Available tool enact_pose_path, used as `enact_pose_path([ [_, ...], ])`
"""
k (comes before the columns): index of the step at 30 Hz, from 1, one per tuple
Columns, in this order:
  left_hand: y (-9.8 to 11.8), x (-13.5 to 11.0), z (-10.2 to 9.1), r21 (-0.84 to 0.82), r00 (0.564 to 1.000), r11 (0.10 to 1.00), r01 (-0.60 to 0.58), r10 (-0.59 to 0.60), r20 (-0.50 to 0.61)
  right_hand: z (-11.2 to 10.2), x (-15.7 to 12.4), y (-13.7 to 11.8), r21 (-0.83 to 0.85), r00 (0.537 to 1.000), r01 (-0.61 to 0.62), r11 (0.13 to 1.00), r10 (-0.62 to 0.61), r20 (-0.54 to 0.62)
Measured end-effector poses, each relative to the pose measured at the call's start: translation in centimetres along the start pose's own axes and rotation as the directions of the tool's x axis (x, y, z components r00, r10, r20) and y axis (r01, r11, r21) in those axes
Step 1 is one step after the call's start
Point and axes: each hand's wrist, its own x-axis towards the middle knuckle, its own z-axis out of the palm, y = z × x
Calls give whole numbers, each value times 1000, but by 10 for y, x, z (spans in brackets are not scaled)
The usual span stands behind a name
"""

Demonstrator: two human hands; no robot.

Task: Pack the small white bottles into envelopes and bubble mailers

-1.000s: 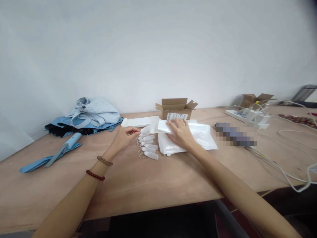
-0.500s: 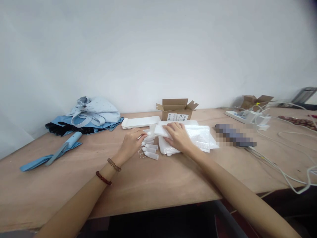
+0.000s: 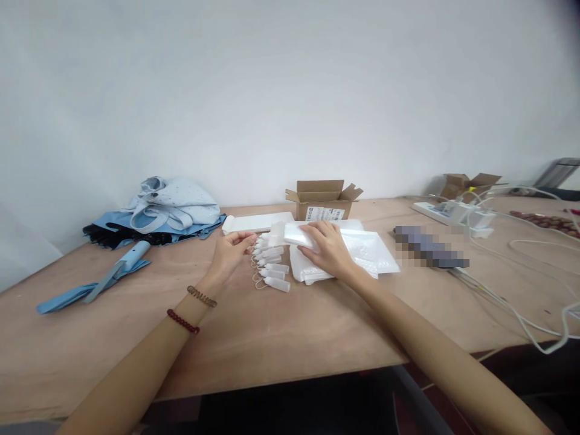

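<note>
Bubble wrap [image 3: 295,234] is gripped by the right hand [image 3: 330,246], the left hand [image 3: 229,252] nearly closed beside small bottles [image 3: 277,284], contents unclear.

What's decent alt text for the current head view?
A person's right hand grips white bubble packaging on a wooden table, while the left hand, fingertips together, is at the far end of a row of small translucent bottles. Behind stands an open cardboard box; a blue umbrella lies left, a power strip right.
</note>
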Motion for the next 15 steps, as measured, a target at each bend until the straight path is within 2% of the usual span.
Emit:
enact_pose_path([
  [3, 0, 2, -3, -84, 998, 994, 67, -67, -2, 0, 0, 0, 29, 1000, 13, 999, -13, -21],
  [6, 1, 4, -5, -123, 998, 990, 71, -70, 10, 1, 0, -1, 38, 1000, 18, 999, -17, -21],
  [11, 5, 2, -3, -104, 997, 993, -57, 61, 35, 1, 0, -1, 46, 1000, 7, 999, -6, -9],
  [15, 8, -1, 1, 1, 985, 990, -142, 142, 95, 0, 0, -2, 53, 1000, 5, 999, -5, -8],
])
